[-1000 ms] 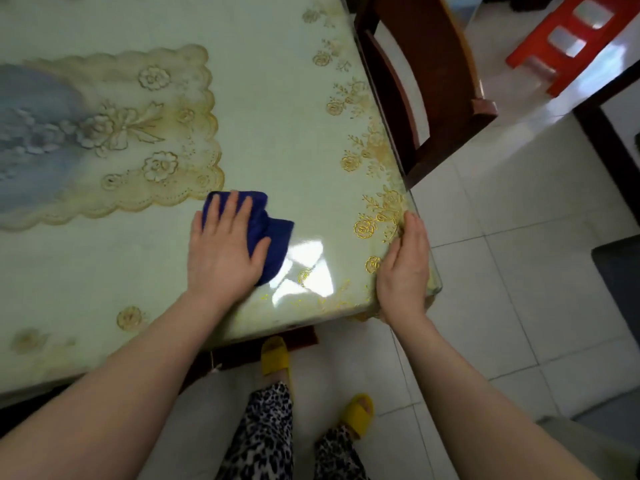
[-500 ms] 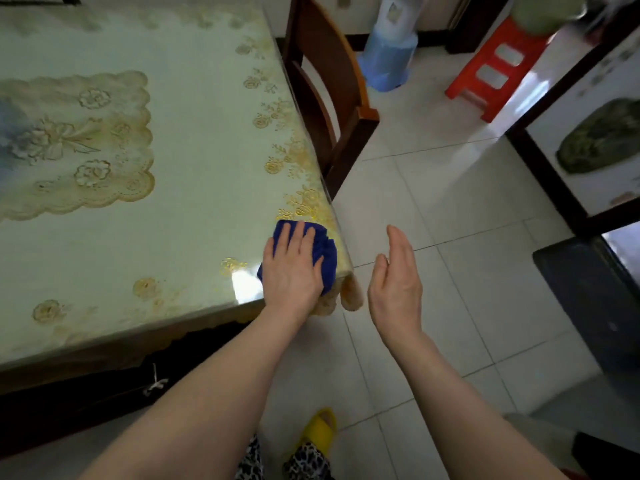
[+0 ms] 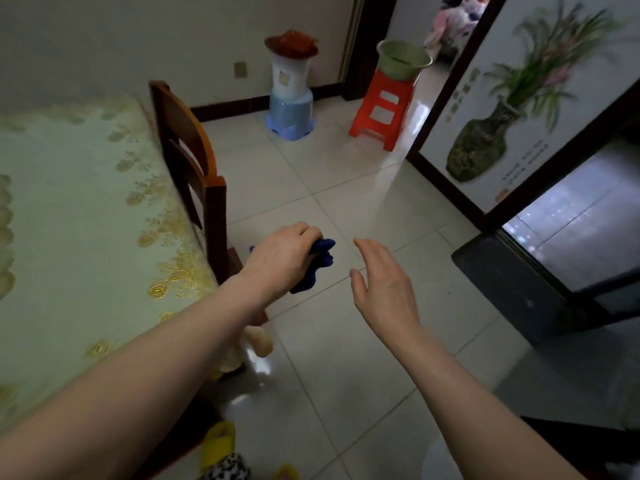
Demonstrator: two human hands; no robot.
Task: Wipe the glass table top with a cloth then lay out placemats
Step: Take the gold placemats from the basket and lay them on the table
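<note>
My left hand (image 3: pixel 282 259) is closed around a bunched dark blue cloth (image 3: pixel 317 265), held in the air over the tiled floor, just past the right edge of the table. The cloth hangs out below and to the right of my fingers. The table (image 3: pixel 79 220) fills the left side, its glass top over a pale green cover with gold flowers along the border. My right hand (image 3: pixel 382 289) floats to the right of the cloth, fingers apart and holding nothing, a short gap away from it. No placemat shows apart from a scalloped edge at the far left.
A wooden chair (image 3: pixel 188 168) stands pushed against the table's right side. A red plastic stool (image 3: pixel 384 105) with a green basin and a stack of blue and white stools (image 3: pixel 290 95) stand by the far wall. A dark mat (image 3: pixel 512 282) lies at a doorway on the right.
My left hand lifted the cloth off the table corner and carried it right, out over the floor. The view swung up and right toward the room. My right hand stayed open beside it.
</note>
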